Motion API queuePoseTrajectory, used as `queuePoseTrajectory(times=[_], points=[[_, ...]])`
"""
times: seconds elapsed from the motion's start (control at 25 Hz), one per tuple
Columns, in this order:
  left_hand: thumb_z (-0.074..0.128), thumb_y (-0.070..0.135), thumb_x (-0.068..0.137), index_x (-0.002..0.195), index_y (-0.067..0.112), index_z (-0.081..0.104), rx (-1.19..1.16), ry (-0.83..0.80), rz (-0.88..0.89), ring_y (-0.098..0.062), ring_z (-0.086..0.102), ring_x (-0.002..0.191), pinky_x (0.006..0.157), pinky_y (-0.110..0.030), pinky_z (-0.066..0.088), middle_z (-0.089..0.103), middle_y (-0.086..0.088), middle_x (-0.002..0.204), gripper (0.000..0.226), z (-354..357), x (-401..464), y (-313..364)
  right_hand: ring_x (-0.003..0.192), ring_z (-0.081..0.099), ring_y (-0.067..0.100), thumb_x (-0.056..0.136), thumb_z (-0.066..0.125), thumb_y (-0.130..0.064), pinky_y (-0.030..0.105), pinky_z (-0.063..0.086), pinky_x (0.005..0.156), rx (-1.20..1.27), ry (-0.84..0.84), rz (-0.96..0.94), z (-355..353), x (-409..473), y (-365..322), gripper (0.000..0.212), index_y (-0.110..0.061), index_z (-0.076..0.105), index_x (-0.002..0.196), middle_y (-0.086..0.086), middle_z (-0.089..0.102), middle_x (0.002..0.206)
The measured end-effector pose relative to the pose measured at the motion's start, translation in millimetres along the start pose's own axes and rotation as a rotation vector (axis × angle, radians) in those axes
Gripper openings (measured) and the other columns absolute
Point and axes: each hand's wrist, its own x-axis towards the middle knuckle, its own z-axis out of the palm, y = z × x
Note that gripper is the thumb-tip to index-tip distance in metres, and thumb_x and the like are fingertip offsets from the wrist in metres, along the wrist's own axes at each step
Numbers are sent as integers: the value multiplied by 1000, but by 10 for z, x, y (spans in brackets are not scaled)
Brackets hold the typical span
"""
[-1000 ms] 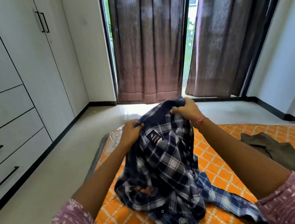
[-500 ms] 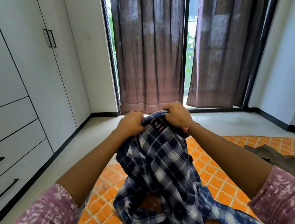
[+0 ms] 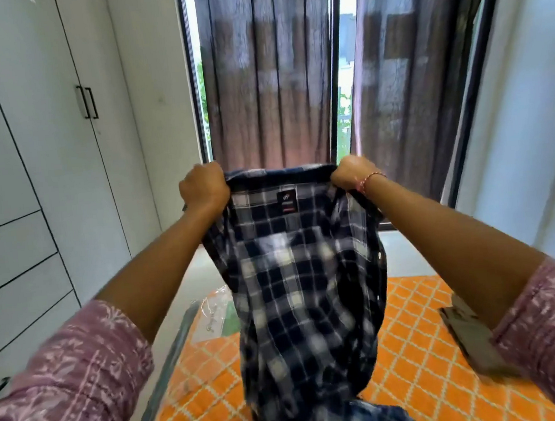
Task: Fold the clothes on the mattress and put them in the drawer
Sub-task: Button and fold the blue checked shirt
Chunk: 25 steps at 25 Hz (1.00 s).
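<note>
Ahead of you the brown curtains hang across the window, and the white wardrobe with its drawers fills the wall on your left. Below your arms lies the mattress under its orange diamond-pattern cover. The blue-and-white plaid shirt hangs upright in front of you, stretched by the collar, its lower end bunched on the mattress cover. A grey-brown garment lies flat near your right sleeve, well apart from the shirt. Your left hand is fisted tight around the collar's left end, and your right hand, with a red thread at the wrist, clenches the right end.
</note>
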Motion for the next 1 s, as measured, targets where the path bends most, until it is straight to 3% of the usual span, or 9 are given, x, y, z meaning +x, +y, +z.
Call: queuePoseTrajectory(times=[0.12, 0.24, 0.36, 0.44, 0.48, 0.56, 0.64, 0.84, 1.0], points=[[51, 12, 94, 107, 4, 62, -67, 140, 23, -37, 61, 98, 71, -37, 43, 64, -18, 107, 20, -265, 204, 288, 97, 61, 36, 93, 47, -14, 37, 47, 74, 180, 246, 38, -201, 140, -175, 24, -3, 60, 110, 18, 65, 109], [49, 10, 94, 119, 4, 59, 15, -47, 26, -34, 57, 111, 86, -37, 45, 60, -16, 121, 28, -336, 185, 388, 106, 60, 36, 93, 50, -15, 36, 45, 78, -54, 79, 39, -196, 86, -203, 28, -3, 59, 116, 18, 62, 116], [54, 11, 91, 115, 1, 59, -38, -139, -25, -33, 60, 102, 82, -38, 48, 61, -17, 113, 27, -350, 188, 280, 99, 61, 39, 93, 49, -12, 39, 46, 73, -65, 239, -19, -98, -30, -123, 23, -3, 57, 113, 20, 64, 107], [67, 18, 86, 114, -2, 59, -126, -490, 8, -27, 61, 80, 69, -35, 51, 63, -16, 98, 35, -369, 71, 324, 95, 62, 37, 88, 57, -12, 37, 49, 74, -16, 6, -80, -60, -63, -94, 25, -1, 60, 110, 21, 65, 104], [70, 21, 84, 115, -3, 60, -131, -663, 16, -28, 60, 76, 70, -37, 54, 64, -17, 96, 41, -341, -8, 325, 88, 63, 34, 85, 62, -11, 34, 51, 71, 59, -190, -66, -25, -91, -52, 24, 1, 62, 106, 20, 66, 98], [73, 28, 82, 115, -4, 59, -180, -814, 7, -31, 63, 86, 86, -42, 54, 64, -19, 102, 47, -261, -143, 211, 69, 62, 25, 79, 69, -9, 28, 52, 59, 262, -524, 38, 37, -235, 110, 17, 1, 64, 92, 13, 65, 81], [73, 33, 81, 109, -2, 60, -281, -872, -52, -31, 64, 87, 87, -42, 54, 65, -17, 98, 46, -171, -248, 15, 59, 60, 18, 80, 68, -5, 24, 52, 52, 480, -722, 119, 122, -404, 336, 8, -3, 62, 85, 11, 63, 77], [69, 22, 85, 81, 10, 64, -561, -984, -203, -14, 63, 44, 42, -21, 50, 68, -3, 56, 14, 79, -564, -373, 61, 69, 13, 71, 73, -3, 22, 56, 54, 956, -1111, 76, 328, -636, 803, 23, -8, 63, 91, 4, 72, 75], [70, 15, 82, 89, 12, 71, -699, -883, -215, -9, 63, 46, 45, -19, 51, 69, 0, 57, 7, 311, -778, -538, 62, 67, 14, 77, 65, -1, 22, 55, 54, 794, -1048, 50, 631, -788, 896, 14, -13, 71, 83, 4, 70, 74]])
